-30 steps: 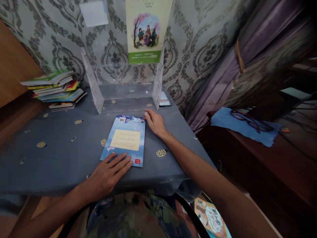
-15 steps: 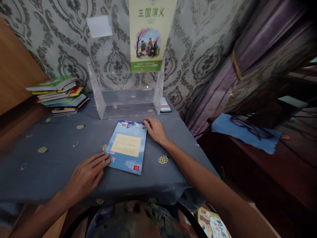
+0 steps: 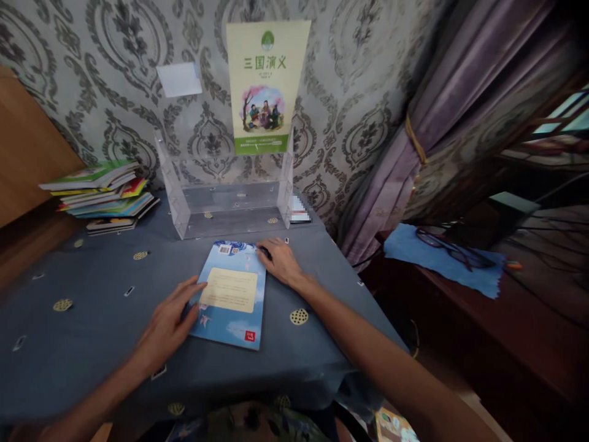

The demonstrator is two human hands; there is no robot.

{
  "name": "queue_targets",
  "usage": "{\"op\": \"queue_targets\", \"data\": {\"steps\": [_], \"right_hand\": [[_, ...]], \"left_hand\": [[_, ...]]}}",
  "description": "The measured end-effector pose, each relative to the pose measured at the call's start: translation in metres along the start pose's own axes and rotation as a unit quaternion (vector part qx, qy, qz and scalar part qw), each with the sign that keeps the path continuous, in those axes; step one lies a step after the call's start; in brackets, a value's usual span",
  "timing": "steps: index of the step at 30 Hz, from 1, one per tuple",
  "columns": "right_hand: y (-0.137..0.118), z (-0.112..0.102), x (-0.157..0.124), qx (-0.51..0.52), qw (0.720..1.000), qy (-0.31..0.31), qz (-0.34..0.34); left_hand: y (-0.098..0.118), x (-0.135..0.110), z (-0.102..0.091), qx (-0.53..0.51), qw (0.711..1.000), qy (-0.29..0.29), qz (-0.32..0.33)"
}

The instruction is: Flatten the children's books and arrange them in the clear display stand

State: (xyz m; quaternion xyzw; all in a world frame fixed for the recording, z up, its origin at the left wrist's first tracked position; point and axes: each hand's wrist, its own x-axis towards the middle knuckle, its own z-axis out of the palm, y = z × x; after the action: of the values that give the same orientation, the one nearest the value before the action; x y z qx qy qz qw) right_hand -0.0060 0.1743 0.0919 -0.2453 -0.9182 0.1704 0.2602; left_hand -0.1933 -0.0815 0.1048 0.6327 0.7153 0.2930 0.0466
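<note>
A blue paperback book (image 3: 225, 328) lies flat on the cloth-covered table, its back with a cream text panel and barcode facing up. My left hand (image 3: 168, 319) is at its left edge, fingers stretched out and the index fingertip over the cover. At the far right corner of the book is my right hand (image 3: 281, 263), fingers loosely bent and a dark gap showing between thumb and forefinger. Behind the book stands a clear acrylic rack (image 3: 221, 228). A pale green book (image 3: 268, 80) with a picture of seated figures is upright above the rack's right end.
Several books are piled (image 3: 103, 196) at the table's far left. A partly pixelated flat object (image 3: 300, 212) lies right of the rack. A white card (image 3: 179, 80) shows against the wallpaper. Right of the table, glasses (image 3: 453, 248) rest on a blue cloth (image 3: 400, 242); a purple curtain (image 3: 381, 209) hangs behind.
The view has tipped upward, so the scene sits lower in the picture. My left hand has shifted farther up the book's left edge, its fingers over the cover. The book stays flat.
</note>
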Motion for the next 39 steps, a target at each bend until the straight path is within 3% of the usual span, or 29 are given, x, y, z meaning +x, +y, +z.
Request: {"op": "queue_targets", "data": {"steps": [3, 5, 8, 14, 20, 25, 27, 31, 35, 37, 39], "right_hand": [[-0.001, 0.0, 0.0, -0.006, 1.0, 0.003, 0.004], [-0.002, 0.001, 0.0, 0.0, 1.0, 0.003, 0.004], [-0.005, 0.001, 0.0, 0.009, 1.0, -0.004, -0.005], [-0.016, -0.002, -0.004, -0.021, 0.999, -0.015, -0.024], [-0.032, -0.004, -0.015, -0.048, 0.994, -0.047, -0.081], [-0.04, 0.002, -0.034, -0.023, 0.99, -0.051, -0.131], [-0.042, 0.004, -0.041, -0.017, 0.99, -0.045, -0.132], [-0.044, 0.002, -0.049, 0.009, 0.992, -0.043, -0.116], [-0.045, -0.012, -0.052, 0.1, 0.988, -0.067, -0.1], [-0.046, -0.023, -0.055, 0.151, 0.981, -0.096, -0.079], [-0.046, -0.033, -0.058, 0.184, 0.976, -0.113, -0.038]], "left_hand": [[-0.005, 0.006, -0.006, -0.158, 0.987, -0.043, -0.008], [-0.003, 0.008, -0.006, -0.199, 0.975, -0.094, 0.02], [0.008, 0.01, 0.001, -0.126, 0.977, -0.138, 0.099], [0.015, 0.018, 0.015, 0.095, 0.968, -0.116, 0.204], [0.005, -0.006, 0.001, 0.114, 0.931, -0.235, 0.254], [0.016, -0.036, -0.011, 0.128, 0.914, -0.289, 0.255], [0.02, -0.044, -0.007, 0.156, 0.913, -0.266, 0.266], [0.02, -0.054, 0.007, 0.191, 0.927, -0.139, 0.292], [0.021, -0.047, 0.001, 0.112, 0.939, -0.042, 0.321], [0.028, -0.035, -0.012, 0.023, 0.962, 0.006, 0.272], [0.037, -0.017, -0.026, -0.082, 0.979, 0.051, 0.177]]}}
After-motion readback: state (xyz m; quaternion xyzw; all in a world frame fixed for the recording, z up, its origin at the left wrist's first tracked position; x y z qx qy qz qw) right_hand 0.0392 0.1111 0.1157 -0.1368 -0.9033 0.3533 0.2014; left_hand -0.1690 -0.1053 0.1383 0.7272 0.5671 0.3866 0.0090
